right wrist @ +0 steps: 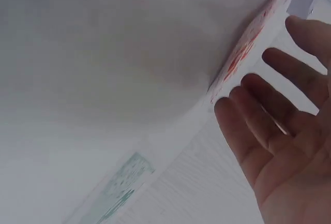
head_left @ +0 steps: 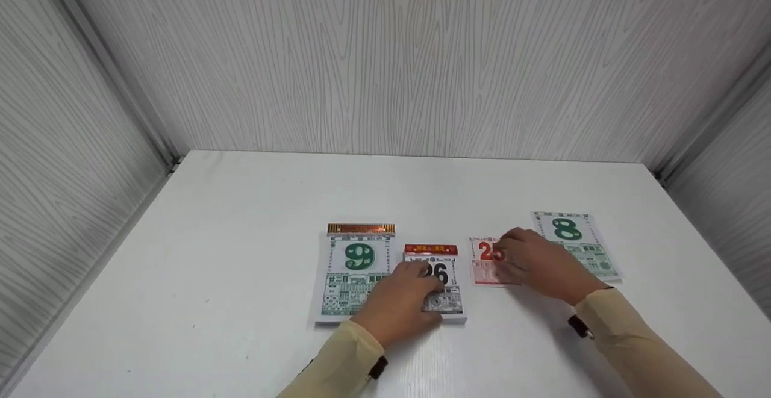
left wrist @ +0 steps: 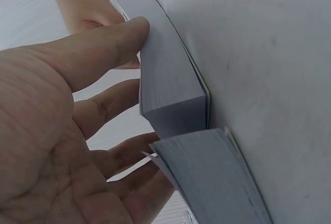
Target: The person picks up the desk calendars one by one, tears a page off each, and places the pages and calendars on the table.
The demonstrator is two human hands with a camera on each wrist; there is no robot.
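Note:
A small tear-off calendar pad showing 26 (head_left: pixel 443 274) lies mid-table. My left hand (head_left: pixel 400 304) rests flat on its lower left part. In the left wrist view the thumb (left wrist: pixel 111 38) touches the pad's thick edge (left wrist: pixel 170 84), and the fingers are straight. A loose red sheet numbered 25 (head_left: pixel 483 259) lies to the right, with my right hand (head_left: pixel 536 262) pressing on it. The right wrist view shows that hand's fingers (right wrist: pixel 274 115) straight beside the red sheet (right wrist: pixel 243 53).
A bigger calendar pad with a green 9 (head_left: pixel 355 274) lies just left of the small one, its edge (left wrist: pixel 217 182) close to my left fingers. A loose sheet with a green 8 (head_left: pixel 575 238) lies at the right. Grey panelled walls (head_left: pixel 385 55) enclose the white table (head_left: pixel 241 217).

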